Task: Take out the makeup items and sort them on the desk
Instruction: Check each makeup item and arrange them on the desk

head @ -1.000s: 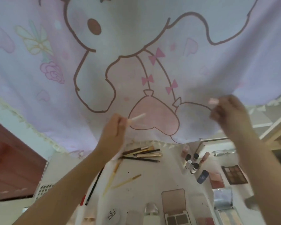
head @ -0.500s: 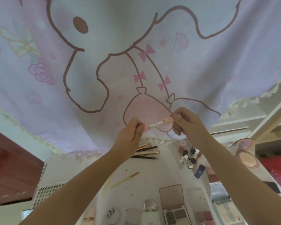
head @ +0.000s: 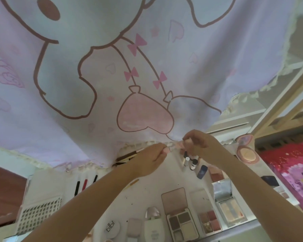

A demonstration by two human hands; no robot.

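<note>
Head view: both hands have come together over the far tabletop (head: 147,194), left hand (head: 151,160) and right hand (head: 198,144) each pinching an end of a small pink tube (head: 173,147), apart a second ago; likely recapped, ready to sort.

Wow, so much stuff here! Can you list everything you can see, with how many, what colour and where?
Cartoon curtain: one, lilac and pink, hanging behind the desk.
Desk: one, white.
Small tube: one, pink and silver, held between both hands.
Little bottles: a few, black-capped, under the right hand.
Brushes and pencils: several, brown and gold, behind the left hand.
Eyeshadow palette: one, open, grey-brown shades, front centre.
Blush palette: one, pink shades, beside it.
Round compact: one, pink, open, far right.
Round case: one, white, front.
Left hand: pinches the tube.
Right hand: pinches its other end.
</note>
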